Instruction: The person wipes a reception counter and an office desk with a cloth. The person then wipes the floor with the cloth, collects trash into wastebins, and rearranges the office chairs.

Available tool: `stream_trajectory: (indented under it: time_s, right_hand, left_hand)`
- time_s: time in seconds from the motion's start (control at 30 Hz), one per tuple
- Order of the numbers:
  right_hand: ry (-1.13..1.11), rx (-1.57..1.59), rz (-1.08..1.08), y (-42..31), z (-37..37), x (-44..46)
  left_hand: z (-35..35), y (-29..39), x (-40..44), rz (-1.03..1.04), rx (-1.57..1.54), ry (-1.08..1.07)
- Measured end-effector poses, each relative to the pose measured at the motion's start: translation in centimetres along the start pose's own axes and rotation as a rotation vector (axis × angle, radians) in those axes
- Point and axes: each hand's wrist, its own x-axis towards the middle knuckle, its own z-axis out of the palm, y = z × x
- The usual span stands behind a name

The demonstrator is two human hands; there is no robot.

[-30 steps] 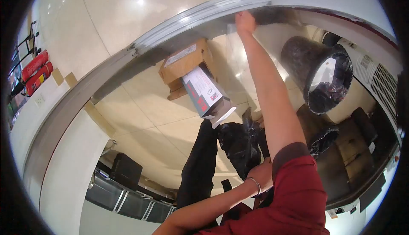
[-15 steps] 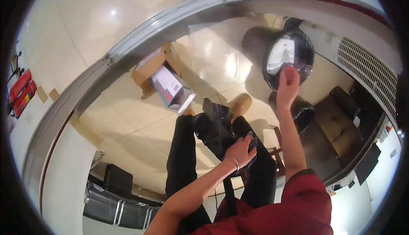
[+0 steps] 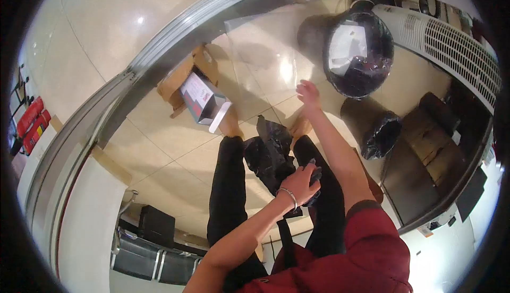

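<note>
My left hand (image 3: 300, 184), with a bracelet at the wrist, is closed on a crumpled black plastic bag (image 3: 268, 155) that hangs between my knees. My right hand (image 3: 308, 94) is raised over the floor, left of a large bin, with its fingers partly curled and nothing visible in them. That black-lined bin (image 3: 358, 72) has white paper inside. Below it stands a smaller black-lined bin (image 3: 381, 134). An open printed box (image 3: 199, 97) leans out of a brown cardboard box (image 3: 204, 62) on the floor at the left.
A sliding-door track (image 3: 196, 19) curves across the top left. Red fire extinguishers (image 3: 34, 126) are at the far left. At the right are a white vented panel (image 3: 457, 54) and a dark cabinet (image 3: 419, 171). Grey drawers (image 3: 135, 256) stand at the lower left.
My right hand has moved from the door track to the large bin's opening, then left away from it. My left hand keeps its hold on the black bag. The view has shifted.
</note>
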Motion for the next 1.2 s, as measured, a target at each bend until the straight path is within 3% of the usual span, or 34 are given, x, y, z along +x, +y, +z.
stream_trajectory:
  time_s: [0.07,0.2,0.33,0.4,0.47,0.57,0.63,0.73,0.8,0.9,1.0,1.13,1.2]
  right_hand:
    - [-0.066,0.722,0.149,0.6,-1.4,-0.8]
    - [-0.161,0.752,0.164,2.0,-5.3,-6.2]
    - [0.009,0.75,0.308,5.0,-10.7,-10.0]
    - [0.011,0.797,0.322,8.4,-12.9,-12.0]
    - [0.116,1.211,0.467,11.5,-14.6,-13.5]
    - [0.317,1.505,0.447,14.3,-16.5,-13.8]
    - [0.411,1.79,0.419,16.2,-17.7,-12.7]
    - [0.473,1.929,0.426,20.6,-17.4,-7.9]
    - [0.531,2.002,0.296,19.7,-18.9,-6.6]
    - [0.751,2.005,0.529,20.1,-20.1,-6.6]
    - [0.874,1.902,0.49,19.2,-20.4,-11.0]
    - [0.705,1.778,0.428,18.3,-21.1,-21.2]
    - [0.691,1.749,0.468,18.0,-21.0,-26.3]
  left_hand:
    - [0.4,-0.7,0.3,0.0,0.009,0.006]
    - [0.3,-0.4,0.6,-0.009,-0.027,-0.006]
    - [0.9,-1.0,1.1,0.081,0.015,0.047]
    - [0.8,-0.4,1.2,0.01,0.023,-0.001]
    - [1.0,0.6,1.3,-0.026,0.049,-0.015]
    - [2.6,-0.9,2.1,0.075,0.105,0.053]
    - [3.0,-0.7,2.3,-0.021,0.154,0.002]
    - [3.9,-2.1,2.2,-0.026,0.242,0.074]
    - [4.3,-1.2,1.3,-0.061,0.232,0.078]
    - [5.7,-0.1,-0.5,-0.016,0.217,0.204]
    - [6.6,1.5,-2.4,0.132,0.248,0.242]
    - [6.2,3.6,-3.2,0.176,0.276,0.191]
    - [6.5,7.6,-4.7,0.25,0.47,0.202]
